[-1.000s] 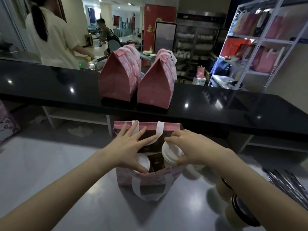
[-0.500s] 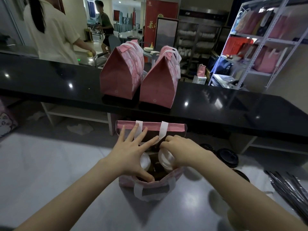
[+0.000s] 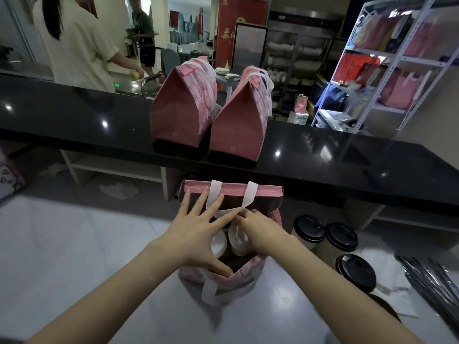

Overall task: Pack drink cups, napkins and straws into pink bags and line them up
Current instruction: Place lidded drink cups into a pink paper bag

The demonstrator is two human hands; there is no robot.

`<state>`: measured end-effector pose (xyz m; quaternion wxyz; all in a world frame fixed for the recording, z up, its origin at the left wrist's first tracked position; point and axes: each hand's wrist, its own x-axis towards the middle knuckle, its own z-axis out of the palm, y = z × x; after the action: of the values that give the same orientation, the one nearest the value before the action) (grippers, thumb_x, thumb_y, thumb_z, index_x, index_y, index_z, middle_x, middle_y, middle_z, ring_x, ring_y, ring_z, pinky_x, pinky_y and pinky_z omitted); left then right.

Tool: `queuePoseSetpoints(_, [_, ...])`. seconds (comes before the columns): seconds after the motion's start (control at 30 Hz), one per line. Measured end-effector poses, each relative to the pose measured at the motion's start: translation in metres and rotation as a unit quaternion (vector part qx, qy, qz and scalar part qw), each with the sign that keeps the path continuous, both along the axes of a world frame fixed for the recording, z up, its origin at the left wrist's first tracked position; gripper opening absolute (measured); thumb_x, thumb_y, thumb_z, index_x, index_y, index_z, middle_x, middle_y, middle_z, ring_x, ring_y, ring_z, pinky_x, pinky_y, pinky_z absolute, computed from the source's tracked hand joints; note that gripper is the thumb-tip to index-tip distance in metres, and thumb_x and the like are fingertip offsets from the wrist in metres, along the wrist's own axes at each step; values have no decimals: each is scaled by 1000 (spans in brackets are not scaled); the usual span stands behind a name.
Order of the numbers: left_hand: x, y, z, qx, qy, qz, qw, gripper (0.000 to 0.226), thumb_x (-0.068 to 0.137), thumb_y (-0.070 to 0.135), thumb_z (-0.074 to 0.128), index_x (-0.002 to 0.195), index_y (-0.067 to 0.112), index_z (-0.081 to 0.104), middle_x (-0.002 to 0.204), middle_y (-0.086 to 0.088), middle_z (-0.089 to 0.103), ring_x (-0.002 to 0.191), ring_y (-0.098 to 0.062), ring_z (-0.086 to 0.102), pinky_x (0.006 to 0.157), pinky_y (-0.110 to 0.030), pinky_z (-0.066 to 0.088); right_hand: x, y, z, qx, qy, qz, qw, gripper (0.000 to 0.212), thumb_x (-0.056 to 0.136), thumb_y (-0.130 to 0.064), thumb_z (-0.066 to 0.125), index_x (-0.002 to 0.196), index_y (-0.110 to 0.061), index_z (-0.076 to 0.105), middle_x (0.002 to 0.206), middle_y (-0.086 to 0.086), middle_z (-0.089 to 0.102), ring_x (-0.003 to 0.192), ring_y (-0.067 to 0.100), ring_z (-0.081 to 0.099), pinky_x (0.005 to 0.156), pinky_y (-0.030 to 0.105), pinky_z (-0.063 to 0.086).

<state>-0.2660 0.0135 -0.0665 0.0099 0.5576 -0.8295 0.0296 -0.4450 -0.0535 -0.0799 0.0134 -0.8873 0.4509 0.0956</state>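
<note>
An open pink bag [image 3: 263, 193] with white handles stands on the pale worktop in front of me. Two white-lidded cups sit inside it: the left cup [image 3: 219, 245] and the right cup [image 3: 236, 240]. My left hand [image 3: 198, 234] spreads its straight fingers over the bag's mouth, thumb on the near rim. My right hand [image 3: 260, 229] has curled fingers round the top of the right cup, low inside the bag. Two closed pink bags [image 3: 182, 112] [image 3: 239, 125] stand side by side on the black counter behind.
Three black-lidded cups [image 3: 309, 228] [image 3: 341, 236] [image 3: 355, 271] stand right of the bag. Wrapped straws [image 3: 432, 286] lie at the far right. The black counter [image 3: 347, 160] runs across behind, with a white shelf rack [image 3: 387, 65] beyond it. A person in a pale shirt [image 3: 74, 45] stands behind the counter.
My right hand has lowered the right cup from above the bag's rim down into the bag beside the left cup. My left hand stayed over the bag's mouth.
</note>
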Motion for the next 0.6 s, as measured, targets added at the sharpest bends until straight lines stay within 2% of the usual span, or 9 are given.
queuePoseSetpoints(0.13, [-3, -3, 0, 8, -11, -2, 1000, 122, 51, 95, 45, 141, 51, -25, 160, -4, -23, 139, -33, -36, 108, -58, -25, 6, -2, -5, 6, 45, -4, 999, 76, 82, -18, 68, 147, -17, 29, 145, 7, 34, 119, 28, 41, 96, 40, 47])
queuePoseSetpoints(0.33, [5, -12, 4, 24, -22, 15, 999, 121, 51, 96, 44, 145, 50, -18, 160, -7, -20, 137, -34, -38, 110, -59, -23, -2, 7, -5, 23, 20, -5, 1000, 72, 75, -25, 75, 137, -17, 39, 124, 8, 50, 107, 27, 50, 85, 36, 49])
queuePoseSetpoints(0.47, [9, -19, 6, -6, -64, 9, 998, 121, 50, 99, 36, 147, 47, -13, 161, -8, -14, 135, -35, -42, 105, -60, -30, -6, 18, -9, 24, 3, -1, 1000, 72, 73, -34, 76, 135, -17, 41, 122, 5, 49, 105, 25, 49, 86, 36, 51])
queuePoseSetpoints(0.6, [11, -26, 4, -8, -82, -2, 997, 123, 47, 100, 34, 147, 46, -13, 161, -8, -14, 131, -33, -47, 100, -59, -36, -3, 21, -17, 20, 22, -14, 999, 68, 76, -29, 74, 135, -13, 42, 127, 9, 47, 110, 29, 47, 89, 39, 49])
